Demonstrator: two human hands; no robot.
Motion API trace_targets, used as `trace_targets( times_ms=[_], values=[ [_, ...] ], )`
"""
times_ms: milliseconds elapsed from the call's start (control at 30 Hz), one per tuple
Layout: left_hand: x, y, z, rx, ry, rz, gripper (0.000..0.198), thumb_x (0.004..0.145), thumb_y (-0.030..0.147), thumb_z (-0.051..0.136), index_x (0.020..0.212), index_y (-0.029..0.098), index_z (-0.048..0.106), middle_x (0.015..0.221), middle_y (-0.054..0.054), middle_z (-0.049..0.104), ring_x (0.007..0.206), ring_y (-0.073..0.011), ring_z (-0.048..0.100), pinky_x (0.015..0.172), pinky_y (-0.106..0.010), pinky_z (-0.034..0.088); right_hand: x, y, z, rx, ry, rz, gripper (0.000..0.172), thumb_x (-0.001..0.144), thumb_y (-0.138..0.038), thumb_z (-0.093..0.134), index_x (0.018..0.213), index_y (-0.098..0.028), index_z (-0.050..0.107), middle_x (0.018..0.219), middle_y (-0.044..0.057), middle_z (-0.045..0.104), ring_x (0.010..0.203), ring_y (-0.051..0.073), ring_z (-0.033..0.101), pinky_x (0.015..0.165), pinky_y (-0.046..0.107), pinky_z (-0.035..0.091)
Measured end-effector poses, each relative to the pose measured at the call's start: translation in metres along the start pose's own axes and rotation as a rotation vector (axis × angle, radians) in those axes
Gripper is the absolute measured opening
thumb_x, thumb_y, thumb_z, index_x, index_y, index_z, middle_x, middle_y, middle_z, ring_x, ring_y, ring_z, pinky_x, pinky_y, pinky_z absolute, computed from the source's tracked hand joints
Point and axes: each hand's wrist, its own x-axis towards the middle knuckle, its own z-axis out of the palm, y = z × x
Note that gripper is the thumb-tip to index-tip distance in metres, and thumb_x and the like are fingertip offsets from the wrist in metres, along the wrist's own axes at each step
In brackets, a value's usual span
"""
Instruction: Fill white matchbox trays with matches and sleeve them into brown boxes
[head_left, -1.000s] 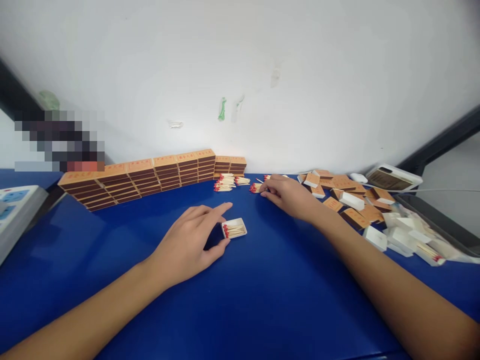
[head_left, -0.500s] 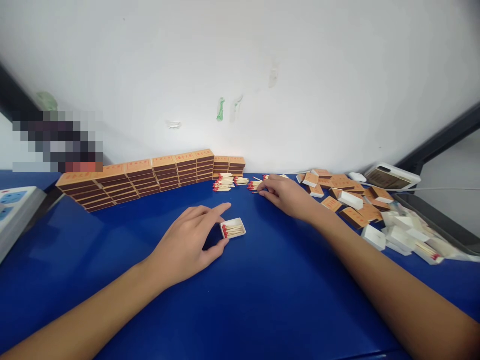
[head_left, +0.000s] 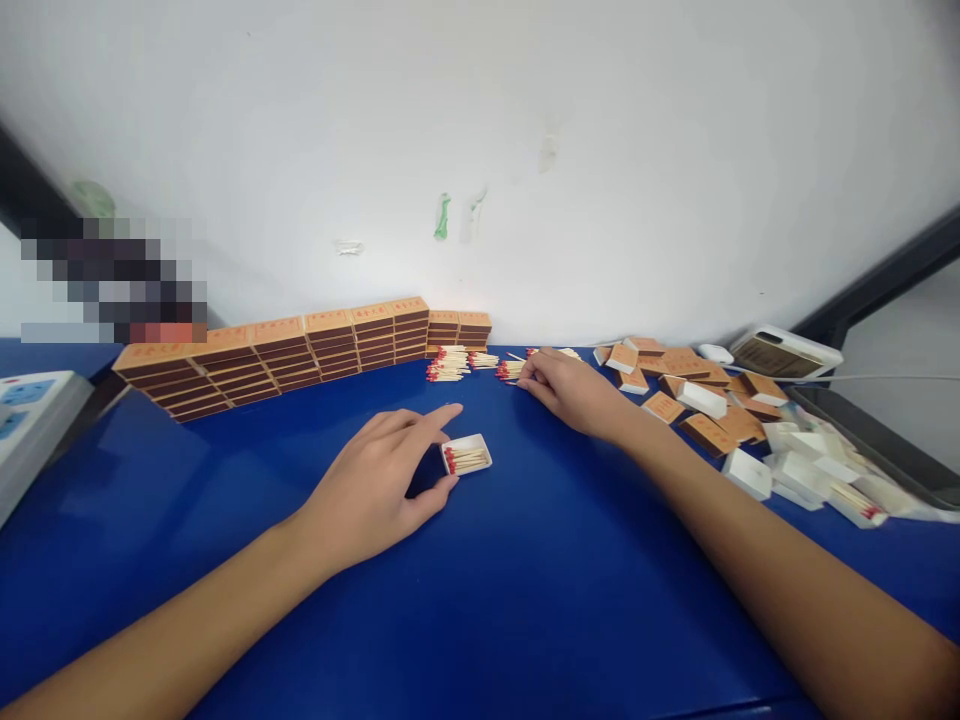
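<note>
A small white matchbox tray [head_left: 480, 446] with red-headed matches [head_left: 466, 460] in it lies on the blue table. My left hand [head_left: 379, 480] steadies its left end, the thumb at the near corner and a finger at the far one; the index finger stretches out above. Farther back, my right hand [head_left: 566, 390] has thumb and fingers pinched at the edge of a loose pile of matches [head_left: 508, 370]. A match seems to be at those fingertips, partly hidden. Two more heaps, one larger [head_left: 450, 364] and one smaller [head_left: 484, 361], lie left of it.
Stacked matchboxes [head_left: 281, 355] form a low wall along the back left. Loose matchbox sleeves [head_left: 709, 430] and white trays [head_left: 799, 475] are scattered at the right, near a black tray [head_left: 885, 450] and a white cable [head_left: 862, 379]. A power strip [head_left: 37, 420] stands far left.
Hardly anything differs. My right hand's fingertips have shifted very slightly at the match pile; my left hand and the tray stay in place.
</note>
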Motion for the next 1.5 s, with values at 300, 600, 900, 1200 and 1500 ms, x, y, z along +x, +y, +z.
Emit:
trace_targets(
  times_ms=[300,600,900,1200,1500],
  values=[
    [0.000,-0.001,0.000,0.001,-0.006,0.011,0.064,0.100,0.029,0.065,0.159,0.026,0.038,0.121,-0.006,0.075,0.112,-0.0270,0.068,0.101,-0.049,0.055,0.001,0.004,-0.001,0.005,0.001,-0.038,0.015,0.105,-0.025,0.052,0.103,-0.020,0.066,0.101,0.008,0.061,0.087,0.021,0.058,0.081,0.033,0.043],
    [0.000,0.000,-0.001,0.004,-0.002,0.015,0.065,0.100,0.029,0.065,0.159,0.027,0.038,0.122,-0.006,0.075,0.113,-0.0278,0.068,0.100,-0.049,0.055,0.000,0.003,-0.001,0.006,0.025,-0.053,0.016,0.104,-0.027,0.052,0.105,-0.021,0.067,0.098,0.008,0.061,0.085,0.021,0.058,0.079,0.033,0.043],
    [-0.001,-0.001,0.000,0.005,-0.013,0.006,0.066,0.100,0.029,0.065,0.159,0.026,0.037,0.122,-0.006,0.075,0.113,-0.0273,0.067,0.101,-0.049,0.055,0.001,0.002,-0.005,0.022,0.001,-0.038,0.014,0.103,-0.025,0.054,0.096,-0.020,0.065,0.093,0.007,0.062,0.083,0.021,0.057,0.077,0.033,0.042],
    [0.000,0.000,0.001,-0.008,0.007,0.013,0.066,0.099,0.028,0.066,0.159,0.027,0.038,0.121,-0.006,0.075,0.111,-0.0267,0.067,0.100,-0.048,0.055,-0.001,-0.005,-0.008,0.022,-0.079,0.024,0.015,0.102,-0.027,0.053,0.093,-0.020,0.063,0.094,0.008,0.064,0.084,0.023,0.057,0.076,0.034,0.043],
    [0.000,-0.001,0.000,-0.009,0.000,0.008,0.067,0.098,0.027,0.067,0.159,0.027,0.038,0.122,-0.005,0.076,0.112,-0.0271,0.068,0.102,-0.048,0.054,-0.010,-0.053,-0.022,0.147,-0.079,-0.055,0.015,0.107,-0.028,0.051,0.096,-0.021,0.060,0.097,0.007,0.064,0.086,0.021,0.059,0.079,0.034,0.046]
  ],
)
